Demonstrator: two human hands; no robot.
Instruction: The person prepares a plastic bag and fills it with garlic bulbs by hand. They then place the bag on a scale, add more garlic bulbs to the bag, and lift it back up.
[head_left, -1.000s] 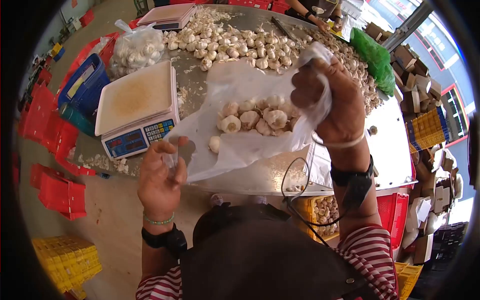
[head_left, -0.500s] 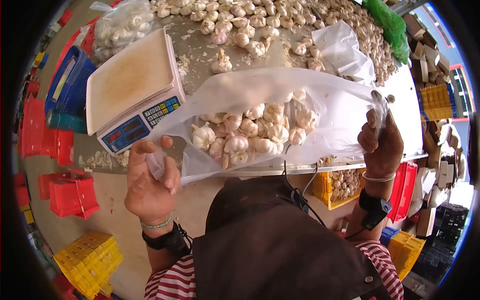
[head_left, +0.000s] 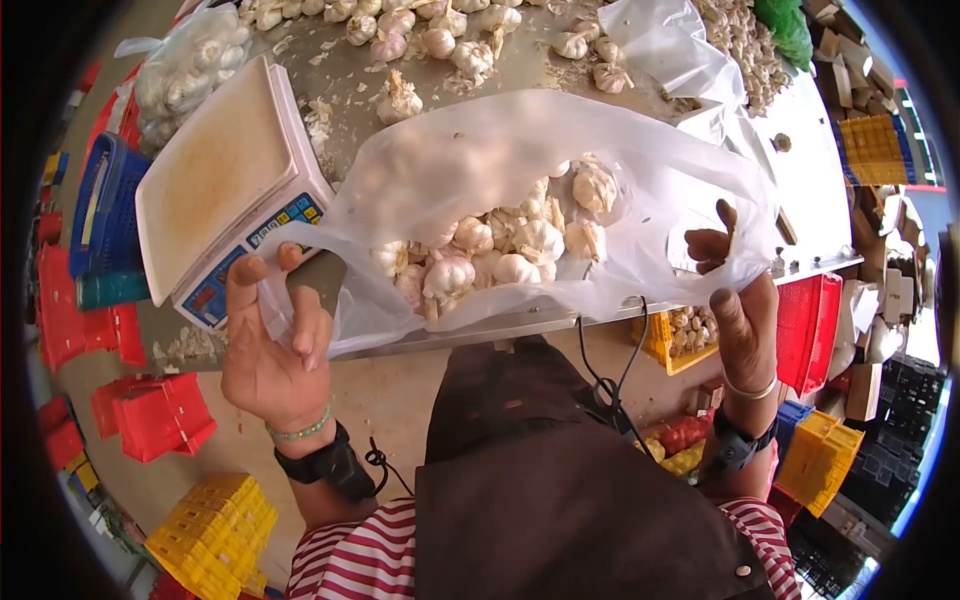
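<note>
A translucent white plastic bag [head_left: 440, 140] lies at the table's near edge, its mouth spread toward me. Several garlic bulbs [head_left: 447, 278] show inside it. My left hand [head_left: 272, 370] has its curled fingers hooked through the bag's left handle. At the other side, my right hand [head_left: 745, 335] grips the right handle, its fingertips passing behind the plastic and its thumb in front. The scale [head_left: 215, 170] stands just beyond my left hand, with a bare, dusty pan.
Loose garlic [head_left: 400, 98] lies on the metal table [head_left: 330, 60], with a larger heap at the far right. A filled bag of garlic [head_left: 190, 80] sits behind the scale. Red crates [head_left: 155, 415] and yellow crates [head_left: 210, 530] stand on the floor.
My right hand has shifted lower on the right handle, its fingers now through the loop. The bag's far side stands taller, and the view has moved slightly.
</note>
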